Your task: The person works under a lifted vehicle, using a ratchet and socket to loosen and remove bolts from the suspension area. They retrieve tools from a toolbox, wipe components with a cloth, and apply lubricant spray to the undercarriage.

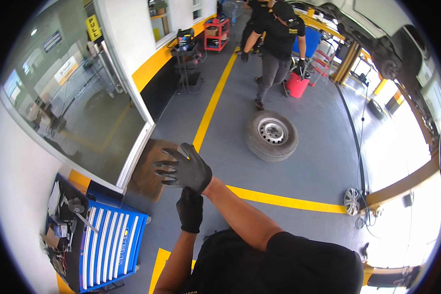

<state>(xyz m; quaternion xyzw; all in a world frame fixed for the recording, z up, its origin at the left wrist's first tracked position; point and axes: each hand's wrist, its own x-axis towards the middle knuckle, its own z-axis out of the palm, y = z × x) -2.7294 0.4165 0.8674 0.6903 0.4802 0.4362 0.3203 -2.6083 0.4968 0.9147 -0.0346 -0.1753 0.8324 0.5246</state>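
Black work gloves cover both of my hands, which meet in front of my body. My right hand is open, its fingers spread and pointing left, with nothing in it. Just below it, my left hand is closed at the base of the right palm, pinching the cuff edge of the right-hand glove. The left fingertips are partly hidden there. Beyond my hands, a wheel with a tyre and silver steel rim lies on its side on the grey floor.
A blue tool chest stands at the lower left, beside a glass door. Ahead, a person holds a red bucket. A raised vehicle is at the upper right; a hubcap rests near a lift post.
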